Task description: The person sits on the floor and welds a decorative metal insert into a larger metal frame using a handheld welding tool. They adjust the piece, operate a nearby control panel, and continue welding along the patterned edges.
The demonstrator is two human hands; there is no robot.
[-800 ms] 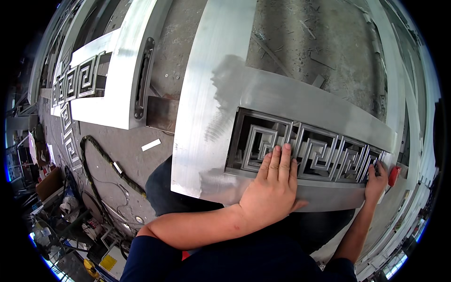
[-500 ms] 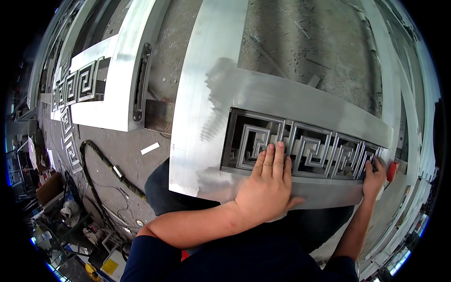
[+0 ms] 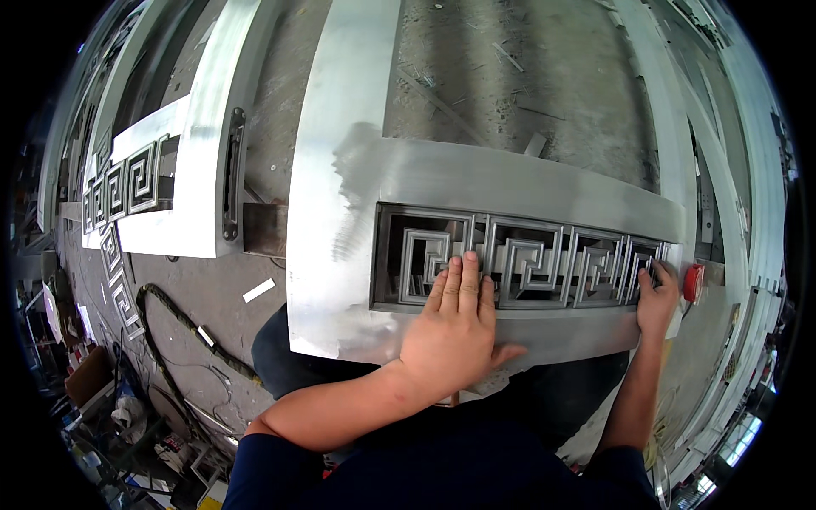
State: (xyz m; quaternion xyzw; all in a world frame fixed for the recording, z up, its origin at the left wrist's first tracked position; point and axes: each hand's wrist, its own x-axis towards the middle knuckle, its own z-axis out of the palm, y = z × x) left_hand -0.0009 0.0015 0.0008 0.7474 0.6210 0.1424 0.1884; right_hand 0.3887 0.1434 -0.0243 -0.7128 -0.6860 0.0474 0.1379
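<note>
A silver metal door frame (image 3: 527, 175) lies across my lap, with a rectangular opening near its lower end. Inside that opening sits a metal lattice insert (image 3: 531, 270) of square spiral patterns. My left hand (image 3: 450, 323) lies flat over the lower rail, its fingers stretched onto the left part of the lattice and the thumb out to the right. At the lattice's right end is my right hand (image 3: 659, 297), fingers bent against the bars. Whether those fingers grip a bar is hard to make out.
On the left stands a second silver frame (image 3: 200, 183) with similar lattice pieces (image 3: 119, 191) over its opening. A dark hose (image 3: 174, 319) and a white strip (image 3: 258, 291) lie on the concrete floor. Clutter fills the lower left. A red round object (image 3: 694, 284) is beside my right hand.
The whole view has shifted, so the frame and both hands appear a little farther left. Both hands stay at about the same places on the lattice.
</note>
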